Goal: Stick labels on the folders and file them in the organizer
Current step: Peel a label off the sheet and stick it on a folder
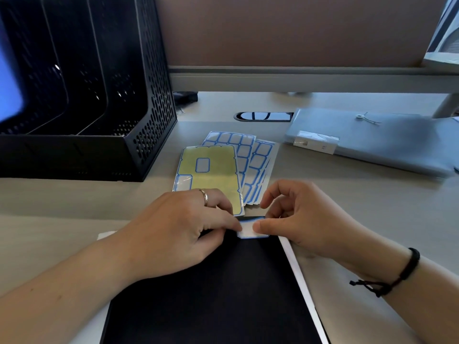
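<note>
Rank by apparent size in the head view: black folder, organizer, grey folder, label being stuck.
1. Black folder and organizer: alike in the picture; the folder lies nearest the camera, so unsure.
2. Grey folder.
3. Label, pinched by the left hand and right hand.

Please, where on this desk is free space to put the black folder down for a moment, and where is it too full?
Bare desk lies between the label sheets and the grey envelope folder. Another bare strip runs in front of the black organizer, left of the left hand. It is crowded in the middle, where both hands, the right hand included, press a label onto the black folder.
</note>
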A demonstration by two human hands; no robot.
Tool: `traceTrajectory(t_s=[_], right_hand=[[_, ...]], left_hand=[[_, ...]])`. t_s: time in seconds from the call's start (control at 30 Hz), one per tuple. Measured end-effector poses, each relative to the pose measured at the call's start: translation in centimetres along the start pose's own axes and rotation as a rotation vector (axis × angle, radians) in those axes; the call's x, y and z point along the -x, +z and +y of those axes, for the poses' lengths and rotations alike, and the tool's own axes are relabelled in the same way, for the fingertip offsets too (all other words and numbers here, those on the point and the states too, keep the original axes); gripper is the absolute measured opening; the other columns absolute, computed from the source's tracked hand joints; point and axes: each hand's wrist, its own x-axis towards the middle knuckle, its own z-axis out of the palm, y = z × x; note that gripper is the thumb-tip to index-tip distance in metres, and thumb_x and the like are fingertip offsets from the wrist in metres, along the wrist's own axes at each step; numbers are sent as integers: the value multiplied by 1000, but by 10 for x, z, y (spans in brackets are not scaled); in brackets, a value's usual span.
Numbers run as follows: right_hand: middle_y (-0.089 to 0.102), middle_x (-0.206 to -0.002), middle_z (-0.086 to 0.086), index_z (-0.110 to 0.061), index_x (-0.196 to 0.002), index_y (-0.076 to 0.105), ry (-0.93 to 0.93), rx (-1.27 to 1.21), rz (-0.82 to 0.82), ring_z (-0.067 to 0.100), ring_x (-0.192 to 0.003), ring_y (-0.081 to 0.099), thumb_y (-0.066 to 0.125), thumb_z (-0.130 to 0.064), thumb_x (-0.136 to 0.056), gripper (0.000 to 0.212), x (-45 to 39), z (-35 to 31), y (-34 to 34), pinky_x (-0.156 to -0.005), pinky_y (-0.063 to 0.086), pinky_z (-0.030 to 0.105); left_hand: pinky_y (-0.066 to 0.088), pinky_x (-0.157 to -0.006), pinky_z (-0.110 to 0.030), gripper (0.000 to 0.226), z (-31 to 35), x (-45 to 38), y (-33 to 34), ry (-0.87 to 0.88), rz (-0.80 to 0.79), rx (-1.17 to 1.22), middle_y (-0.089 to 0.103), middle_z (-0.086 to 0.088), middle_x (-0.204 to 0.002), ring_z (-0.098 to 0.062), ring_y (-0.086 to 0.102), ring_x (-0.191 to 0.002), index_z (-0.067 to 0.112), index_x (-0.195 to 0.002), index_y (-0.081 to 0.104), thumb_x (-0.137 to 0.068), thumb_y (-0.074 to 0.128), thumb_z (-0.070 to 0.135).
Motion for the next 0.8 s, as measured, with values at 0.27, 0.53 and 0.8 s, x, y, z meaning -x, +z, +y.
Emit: traceTrajectory(t_s=[0.27, 0.53, 0.8], right_hand=[[73, -70, 0, -25, -87, 64, 4, 17, -5, 8, -56, 58, 88, -22, -70, 30, 0, -1, -1, -64, 49, 31], [67, -83, -7, -32, -87, 71, 32, 154, 55, -1, -56, 57, 89, -42, -63, 32, 0, 1, -2, -63, 45, 21], [53, -42, -20, -22, -89, 74, 38, 56, -21, -2, -37, 47, 87, -28, -73, 22, 5, -7, -5, -42, 30, 5]], left_hand=[[53, -63, -34, 31, 0, 0, -2, 17, 3, 3, 62, 22, -108, -2, 61, -76, 43, -105, 72, -87, 52, 28], [53, -64, -34, 35, -1, 0, -3, 56, -9, 47, 61, 23, -111, -3, 61, -79, 42, -104, 75, -87, 51, 23], [50, -72, -28, 19, 5, -2, -2, -30, 61, 202, 60, 17, -99, -9, 63, -82, 37, -92, 75, -82, 67, 22]])
